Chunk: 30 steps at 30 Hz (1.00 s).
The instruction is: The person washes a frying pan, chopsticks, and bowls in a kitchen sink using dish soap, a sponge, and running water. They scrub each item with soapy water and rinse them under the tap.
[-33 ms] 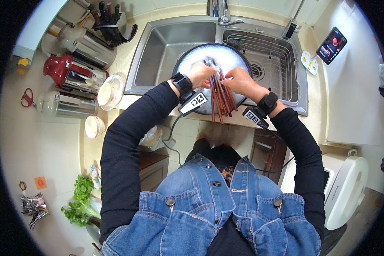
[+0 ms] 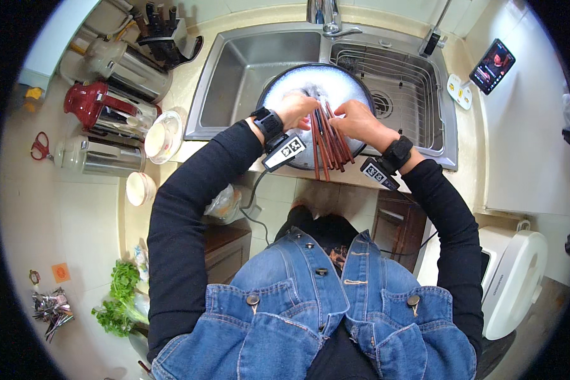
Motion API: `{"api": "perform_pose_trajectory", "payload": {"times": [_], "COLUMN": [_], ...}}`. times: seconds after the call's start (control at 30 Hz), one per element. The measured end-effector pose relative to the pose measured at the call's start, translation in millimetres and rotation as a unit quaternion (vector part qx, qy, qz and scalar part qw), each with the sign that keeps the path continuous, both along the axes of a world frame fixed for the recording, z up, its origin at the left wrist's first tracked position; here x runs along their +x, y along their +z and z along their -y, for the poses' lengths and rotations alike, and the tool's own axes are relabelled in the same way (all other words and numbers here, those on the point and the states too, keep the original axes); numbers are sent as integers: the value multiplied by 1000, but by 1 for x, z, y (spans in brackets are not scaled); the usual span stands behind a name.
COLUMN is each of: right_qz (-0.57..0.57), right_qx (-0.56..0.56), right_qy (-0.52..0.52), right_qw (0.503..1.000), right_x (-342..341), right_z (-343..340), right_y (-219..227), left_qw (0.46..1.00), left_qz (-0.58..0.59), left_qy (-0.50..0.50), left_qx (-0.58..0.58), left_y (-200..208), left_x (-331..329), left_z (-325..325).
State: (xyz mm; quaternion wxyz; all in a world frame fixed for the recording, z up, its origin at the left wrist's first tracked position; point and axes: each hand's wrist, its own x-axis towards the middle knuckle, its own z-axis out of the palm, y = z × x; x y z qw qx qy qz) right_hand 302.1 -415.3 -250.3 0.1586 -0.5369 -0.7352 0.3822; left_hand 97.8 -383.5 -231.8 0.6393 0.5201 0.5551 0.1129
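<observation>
A bundle of reddish-brown chopsticks slants over a round dark-rimmed basin of whitish, sudsy water. The lower ends reach past the basin's near rim towards me. My left hand is closed at the upper left part of the bundle, with its fingertips partly hidden. On the other side, my right hand pinches the sticks between thumb and fingers. A greyish blurred patch shows beyond my left fingers; I cannot make out what it is.
The basin sits across a double steel sink with a wire rack in its right bowl. A faucet rises behind. Bowls and a red thermos stand left, near a knife block. A phone is mounted right.
The lower ends of the chopsticks have shifted very slightly, and my left wrist has moved a little. Both hands stay on the bundle.
</observation>
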Motion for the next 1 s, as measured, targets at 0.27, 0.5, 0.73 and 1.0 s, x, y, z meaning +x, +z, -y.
{"api": "perform_pose_trajectory", "payload": {"times": [0.27,0.5,0.73,1.0], "right_qz": [110,137,139,-114], "right_qx": [91,2,-31,-125], "right_qy": [-37,-32,-70,-88], "right_qw": [989,990,987,982], "right_x": [-17,-66,-86,-64], "right_z": [21,30,14,31], "right_y": [23,16,-14,27], "left_qw": [995,989,977,959], "left_qz": [74,132,195,249], "left_qy": [63,65,75,107], "left_qx": [-28,-3,-34,-87], "left_y": [34,67,61,40], "left_x": [-34,-66,-99,-96], "left_z": [18,32,21,18]}}
